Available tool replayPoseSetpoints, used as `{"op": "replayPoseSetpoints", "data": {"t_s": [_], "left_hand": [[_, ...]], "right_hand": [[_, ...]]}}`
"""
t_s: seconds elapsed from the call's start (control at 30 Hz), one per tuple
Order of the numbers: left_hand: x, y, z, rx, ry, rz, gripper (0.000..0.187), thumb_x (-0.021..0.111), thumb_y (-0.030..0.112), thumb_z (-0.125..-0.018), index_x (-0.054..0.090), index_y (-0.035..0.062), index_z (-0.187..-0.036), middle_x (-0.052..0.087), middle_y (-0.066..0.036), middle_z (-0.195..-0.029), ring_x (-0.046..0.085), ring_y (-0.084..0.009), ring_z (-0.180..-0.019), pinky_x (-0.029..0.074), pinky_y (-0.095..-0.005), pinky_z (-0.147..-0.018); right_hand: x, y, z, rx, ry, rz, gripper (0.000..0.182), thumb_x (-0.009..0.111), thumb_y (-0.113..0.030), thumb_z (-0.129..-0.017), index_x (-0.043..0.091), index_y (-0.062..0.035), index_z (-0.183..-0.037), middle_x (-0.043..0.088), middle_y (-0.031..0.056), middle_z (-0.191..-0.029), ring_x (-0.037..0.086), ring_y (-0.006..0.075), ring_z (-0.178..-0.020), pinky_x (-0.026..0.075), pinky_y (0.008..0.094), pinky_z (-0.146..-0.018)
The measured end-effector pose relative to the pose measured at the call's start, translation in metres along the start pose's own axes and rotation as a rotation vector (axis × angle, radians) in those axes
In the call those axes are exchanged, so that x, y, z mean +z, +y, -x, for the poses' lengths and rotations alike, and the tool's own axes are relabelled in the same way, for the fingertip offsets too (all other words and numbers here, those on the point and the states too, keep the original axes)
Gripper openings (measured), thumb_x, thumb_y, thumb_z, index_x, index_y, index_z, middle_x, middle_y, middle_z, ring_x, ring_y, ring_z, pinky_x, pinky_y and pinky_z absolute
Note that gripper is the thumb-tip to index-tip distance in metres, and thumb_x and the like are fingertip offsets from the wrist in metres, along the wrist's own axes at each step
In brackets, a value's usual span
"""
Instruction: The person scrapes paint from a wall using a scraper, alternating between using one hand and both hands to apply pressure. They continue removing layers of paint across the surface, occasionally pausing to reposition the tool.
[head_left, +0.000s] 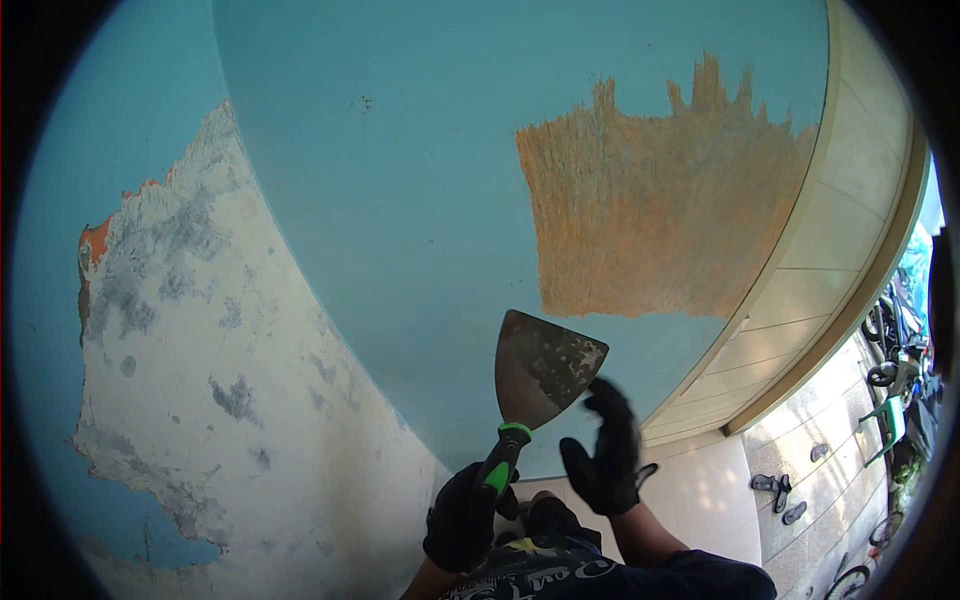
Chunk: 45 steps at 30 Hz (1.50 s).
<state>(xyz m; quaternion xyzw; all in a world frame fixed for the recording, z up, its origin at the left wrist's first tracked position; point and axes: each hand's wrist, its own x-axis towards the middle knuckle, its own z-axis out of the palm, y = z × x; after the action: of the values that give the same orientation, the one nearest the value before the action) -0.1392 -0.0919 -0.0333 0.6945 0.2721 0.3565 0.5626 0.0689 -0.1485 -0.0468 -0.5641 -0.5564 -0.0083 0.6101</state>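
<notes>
My left hand [465, 520], in a black glove, is wrapped round the black and green handle of a wide scraper [535, 370]. The scraper's blade points up, and pale residue marks its right part. Just right of the blade, my right hand [607, 455], also gloved in black, is raised with its thumb and fingers apart and nothing in it. Its fingertips are close to the blade's right corner; whether they touch it I cannot tell. Behind them stands a blue wall [400, 200] with a rough brown scraped patch [670, 210].
On the left wall is a large white and grey patch [200, 330] with torn paint edges. A cream tiled border [800, 290] curves down the right. Beyond it are sandals [780, 490], a green chair [888, 425] and motorbikes [895, 370] on a paved floor.
</notes>
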Motion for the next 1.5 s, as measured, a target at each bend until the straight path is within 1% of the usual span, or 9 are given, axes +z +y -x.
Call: {"op": "replayPoseSetpoints", "data": {"t_s": [0.17,0.33,0.43,0.53,0.77,0.83,1.03,1.27,1.5], "left_hand": [[-0.006,0.007,-0.002,-0.019,-0.077,-0.161,0.035,0.045,0.025,-0.106,0.063,-0.0044,-0.11,0.067,-0.006,-0.074,0.065,-0.0185,-0.07,0.051,-0.0326,-0.069],[-0.002,-0.02,-0.014,0.445,0.003,-0.582,0.031,0.048,0.026,-0.105,0.061,-0.0029,-0.106,0.066,-0.008,-0.082,0.065,-0.0221,-0.068,0.051,-0.0344,-0.065],[0.0,-0.003,-0.032,0.176,-0.046,-0.283,0.034,0.052,0.028,-0.103,0.057,-0.003,-0.116,0.065,-0.008,-0.081,0.065,-0.0214,-0.068,0.052,-0.035,-0.065],[0.011,-0.024,-0.041,0.268,0.161,-0.328,0.04,0.053,0.031,-0.103,0.051,-0.003,-0.125,0.065,-0.009,-0.083,0.065,-0.0202,-0.069,0.053,-0.0356,-0.066],[0.014,-0.032,-0.046,0.27,0.09,-0.298,0.051,0.054,0.035,-0.102,0.047,-0.0054,-0.132,0.066,-0.015,-0.094,0.068,-0.0213,-0.078,0.055,-0.0358,-0.071],[0.017,-0.034,-0.048,0.361,0.134,-0.367,0.054,0.068,0.025,-0.092,0.051,-0.0033,-0.135,0.063,-0.022,-0.116,0.069,-0.0354,-0.097,0.057,-0.0421,-0.081],[0.017,-0.037,-0.053,0.387,0.022,-0.364,0.071,0.075,0.032,-0.091,0.043,-0.0136,-0.136,0.055,-0.025,-0.126,0.068,-0.0271,-0.094,0.058,-0.0361,-0.077],[0.018,-0.035,-0.053,0.28,-0.024,-0.237,0.077,0.082,0.024,-0.084,0.041,-0.0127,-0.138,0.053,-0.025,-0.129,0.068,-0.029,-0.099,0.059,-0.0367,-0.079],[0.024,-0.036,-0.068,0.478,0.152,-0.387,0.052,0.082,0.015,-0.079,0.061,-0.0016,-0.123,0.071,-0.019,-0.107,0.073,-0.0306,-0.089,0.06,-0.0382,-0.075]], "right_hand": [[-0.028,-0.011,-0.04,-0.253,0.045,0.551,0.077,0.089,-0.015,-0.067,0.052,-0.0107,-0.134,0.043,0.0306,-0.146,0.042,0.0522,-0.134,0.043,0.0608,-0.103],[-0.019,-0.008,-0.104,-0.518,-0.128,0.589,0.05,0.086,-0.017,-0.059,0.073,-0.0169,-0.108,0.064,0.0061,-0.128,0.053,0.0391,-0.124,0.045,0.0542,-0.099],[-0.006,0.005,-0.12,-0.518,-0.096,0.483,0.048,0.085,-0.017,-0.059,0.074,-0.0164,-0.106,0.067,0.0038,-0.124,0.058,0.0347,-0.118,0.046,0.0528,-0.096],[0.002,0.017,-0.128,-0.539,-0.06,0.46,0.046,0.084,-0.018,-0.059,0.074,-0.0156,-0.104,0.068,0.0037,-0.122,0.059,0.0345,-0.115,0.046,0.0519,-0.096],[-0.002,0.021,-0.133,-0.506,-0.102,0.445,0.045,0.085,-0.02,-0.058,0.074,-0.0126,-0.102,0.07,0.0074,-0.116,0.061,0.0366,-0.112,0.048,0.0513,-0.093],[-0.003,0.023,-0.134,-0.525,-0.125,0.423,0.044,0.084,-0.02,-0.059,0.074,-0.0127,-0.101,0.07,0.0072,-0.116,0.061,0.0358,-0.112,0.048,0.0508,-0.092],[-0.003,0.027,-0.133,-0.477,-0.143,0.417,0.044,0.082,-0.019,-0.06,0.074,-0.0175,-0.102,0.069,0.0021,-0.12,0.061,0.0328,-0.114,0.048,0.0506,-0.091],[0.001,0.029,-0.129,-0.45,-0.125,0.431,0.039,0.08,-0.016,-0.061,0.074,-0.0183,-0.1,0.069,0.0012,-0.117,0.06,0.0325,-0.114,0.047,0.0504,-0.091],[0.004,0.03,-0.125,-0.421,-0.108,0.452,0.039,0.079,-0.017,-0.06,0.075,-0.0196,-0.099,0.069,0.0001,-0.118,0.059,0.032,-0.112,0.047,0.0505,-0.092]]}}
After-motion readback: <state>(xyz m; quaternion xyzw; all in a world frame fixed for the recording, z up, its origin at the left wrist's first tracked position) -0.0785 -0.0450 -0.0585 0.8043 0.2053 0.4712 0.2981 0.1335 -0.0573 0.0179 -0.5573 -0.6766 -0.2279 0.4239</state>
